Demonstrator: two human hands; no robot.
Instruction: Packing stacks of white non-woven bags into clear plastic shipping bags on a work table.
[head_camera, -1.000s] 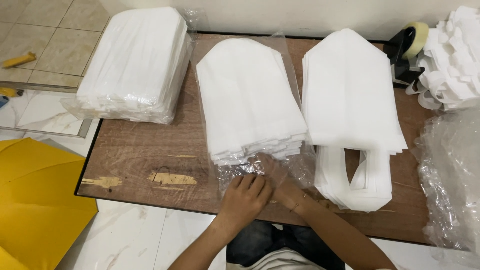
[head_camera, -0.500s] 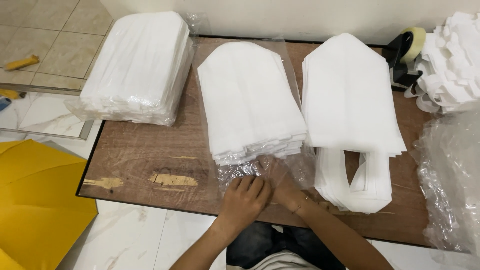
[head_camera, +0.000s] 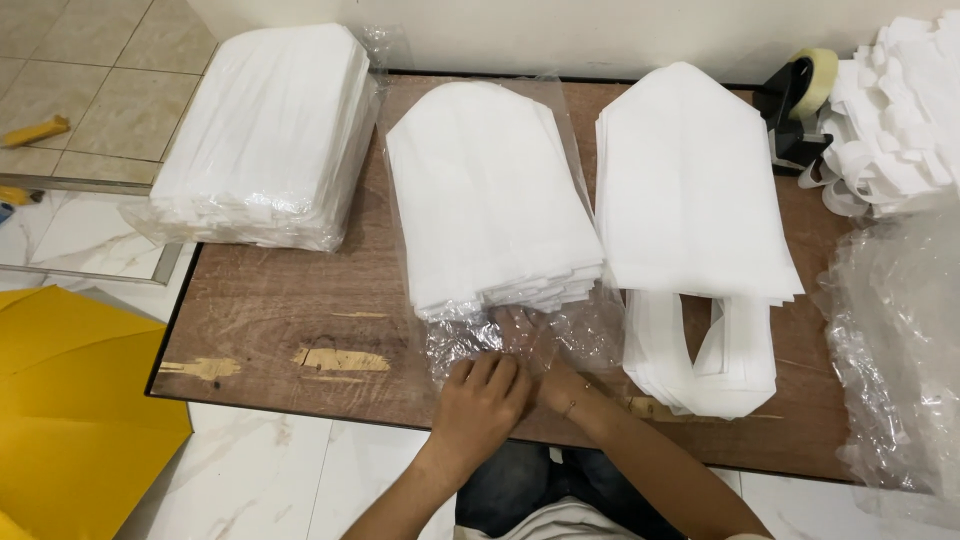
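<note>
A wrapped stack of white bags (head_camera: 265, 140) is seen upper left. At lower centre, the left hand (head_camera: 482, 400) is pressed flat on the clear plastic sleeve (head_camera: 520, 335); the right hand (head_camera: 555, 378) is pinching its open end beneath the middle white stack (head_camera: 490, 195).

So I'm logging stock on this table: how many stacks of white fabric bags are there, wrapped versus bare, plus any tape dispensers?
Plastic-wrapped white fabric bag stacks: 2
Bare white fabric bag stacks: 2
Black tape dispenser: 1
Total: 5
</note>
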